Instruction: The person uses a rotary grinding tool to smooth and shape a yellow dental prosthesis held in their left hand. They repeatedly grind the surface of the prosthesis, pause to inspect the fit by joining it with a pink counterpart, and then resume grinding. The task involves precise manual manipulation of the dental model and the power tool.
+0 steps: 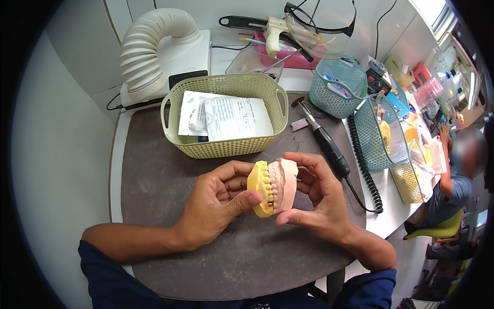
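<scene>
Head view: our left hand point(212, 203), half-curled, grips a yellow dental cast point(258, 186); our right hand point(325, 207), likewise, the pink cast point(286, 188); olive basket point(226, 149) holds papers point(239, 121).

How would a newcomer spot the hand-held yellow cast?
Find the dark work surface. Over its middle, between the left hand and right hand, is the yellow cast, teeth facing right; its colour sets it apart from the pink cast beside it.

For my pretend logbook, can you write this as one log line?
left hand: holding yellow dental model | right hand: holding pink dental model | beyond: green basket
</scene>
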`<state>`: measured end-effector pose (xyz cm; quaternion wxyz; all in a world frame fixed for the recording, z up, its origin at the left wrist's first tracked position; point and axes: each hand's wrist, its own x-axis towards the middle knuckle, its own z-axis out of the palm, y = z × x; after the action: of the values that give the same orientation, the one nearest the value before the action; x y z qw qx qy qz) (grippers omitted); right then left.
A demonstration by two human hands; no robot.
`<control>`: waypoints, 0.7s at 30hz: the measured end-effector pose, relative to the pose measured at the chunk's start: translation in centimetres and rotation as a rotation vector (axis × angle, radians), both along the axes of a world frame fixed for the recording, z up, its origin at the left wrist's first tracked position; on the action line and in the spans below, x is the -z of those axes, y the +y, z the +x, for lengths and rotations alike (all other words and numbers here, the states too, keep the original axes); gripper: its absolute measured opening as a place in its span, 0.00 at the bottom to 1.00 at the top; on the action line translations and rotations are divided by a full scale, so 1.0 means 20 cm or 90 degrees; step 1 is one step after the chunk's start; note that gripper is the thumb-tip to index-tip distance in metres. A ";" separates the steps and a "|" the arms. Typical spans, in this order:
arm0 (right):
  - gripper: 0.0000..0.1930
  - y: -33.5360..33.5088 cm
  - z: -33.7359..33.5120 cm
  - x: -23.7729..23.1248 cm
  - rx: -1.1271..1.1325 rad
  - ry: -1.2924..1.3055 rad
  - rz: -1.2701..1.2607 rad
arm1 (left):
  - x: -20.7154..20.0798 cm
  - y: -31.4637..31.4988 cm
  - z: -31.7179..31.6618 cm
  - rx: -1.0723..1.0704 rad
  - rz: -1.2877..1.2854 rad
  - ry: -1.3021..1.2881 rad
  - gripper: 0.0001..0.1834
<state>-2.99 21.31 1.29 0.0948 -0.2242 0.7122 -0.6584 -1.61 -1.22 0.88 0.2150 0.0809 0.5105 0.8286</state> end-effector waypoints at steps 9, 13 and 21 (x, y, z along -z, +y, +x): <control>0.47 0.00 -0.01 0.02 0.008 0.122 0.036 | -0.01 0.01 0.02 -0.023 -0.079 0.049 0.31; 0.45 0.00 -0.02 0.02 0.001 0.185 0.044 | 0.00 0.01 0.02 -0.056 -0.063 0.084 0.30; 0.42 0.02 -0.03 0.01 0.003 0.189 0.079 | -0.04 0.02 0.01 -0.043 -0.050 0.060 0.33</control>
<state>-3.54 21.64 1.00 0.0003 -0.3110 0.7581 -0.5732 -1.32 -0.82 1.70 0.1658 0.0940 0.5545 0.8100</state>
